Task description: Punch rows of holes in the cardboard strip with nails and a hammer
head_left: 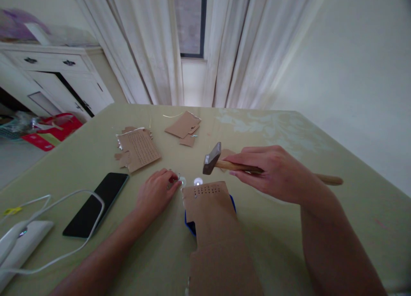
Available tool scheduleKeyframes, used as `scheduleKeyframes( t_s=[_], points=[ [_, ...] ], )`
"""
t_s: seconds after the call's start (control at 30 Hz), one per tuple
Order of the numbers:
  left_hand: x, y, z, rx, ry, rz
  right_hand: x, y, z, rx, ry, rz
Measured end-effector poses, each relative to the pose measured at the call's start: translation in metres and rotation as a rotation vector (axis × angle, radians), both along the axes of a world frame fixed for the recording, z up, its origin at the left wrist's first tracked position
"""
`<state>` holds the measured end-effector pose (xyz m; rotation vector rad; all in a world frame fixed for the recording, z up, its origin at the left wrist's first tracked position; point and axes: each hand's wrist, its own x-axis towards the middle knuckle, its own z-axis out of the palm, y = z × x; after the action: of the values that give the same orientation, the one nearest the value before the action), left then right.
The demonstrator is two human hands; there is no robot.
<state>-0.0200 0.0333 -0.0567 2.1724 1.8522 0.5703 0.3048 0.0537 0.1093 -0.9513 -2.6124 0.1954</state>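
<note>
My right hand (pixel 272 172) is wrapped round the wooden handle of a hammer (pixel 212 158), its metal head raised past the far edge of a long cardboard piece (pixel 218 236). Rows of small punched holes run across that end of the cardboard, which rests over a blue object (pixel 190 224) mostly hidden below. To the left, my left hand (pixel 157 188) lies low on the table with thumb and forefinger drawn together. Tiny shiny metal bits, perhaps nails, show at its fingertips; what is pinched I cannot make out. A clear round disc lies beside them.
A torn cardboard piece with rows of holes (pixel 138 148) and more cardboard scraps (pixel 181 125) lie farther back on the table (pixel 272 244). On the left are a black phone (pixel 99 204), a white cable and a white power strip (pixel 22 249). A cabinet stands beyond.
</note>
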Motion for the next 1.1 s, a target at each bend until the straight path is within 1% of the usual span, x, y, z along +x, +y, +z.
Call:
scheduleKeyframes(
  t_s=[0.13,0.23,0.3,0.4,0.47,0.53,0.6,0.67,0.77,0.83,1.1],
  points=[
    [0.002,0.001,-0.002,0.012,-0.073,-0.018,-0.001,0.0,0.001,0.001,-0.011,-0.006],
    [0.005,0.001,0.002,0.099,-0.196,-0.007,-0.001,0.0,0.001,-0.009,-0.006,0.004],
    [0.008,0.0,0.008,0.148,-0.338,0.009,-0.001,0.0,0.0,-0.023,-0.002,0.015],
    [0.014,-0.008,0.018,0.191,-0.651,0.02,-0.002,0.001,-0.001,-0.04,-0.02,0.032],
    [0.02,-0.017,0.025,0.226,-0.858,-0.017,-0.002,0.002,-0.002,-0.043,-0.038,0.038],
    [0.025,-0.026,0.03,0.267,-0.959,-0.094,-0.003,0.003,-0.002,-0.038,-0.05,0.031],
    [0.029,-0.033,0.034,0.312,-0.939,-0.181,-0.003,0.003,-0.003,-0.041,-0.063,0.018],
    [0.031,-0.036,0.035,0.336,-0.849,-0.237,-0.004,0.004,-0.003,-0.057,-0.079,0.008],
    [0.032,-0.036,0.034,0.327,-0.717,-0.246,-0.005,0.004,-0.003,-0.075,-0.105,0.005],
    [0.032,-0.035,0.033,0.319,-0.679,-0.242,-0.006,0.004,-0.004,-0.083,-0.119,0.007],
    [0.035,-0.035,0.034,0.33,-0.674,-0.265,-0.008,0.004,-0.006,-0.109,-0.142,0.011]
  ],
)
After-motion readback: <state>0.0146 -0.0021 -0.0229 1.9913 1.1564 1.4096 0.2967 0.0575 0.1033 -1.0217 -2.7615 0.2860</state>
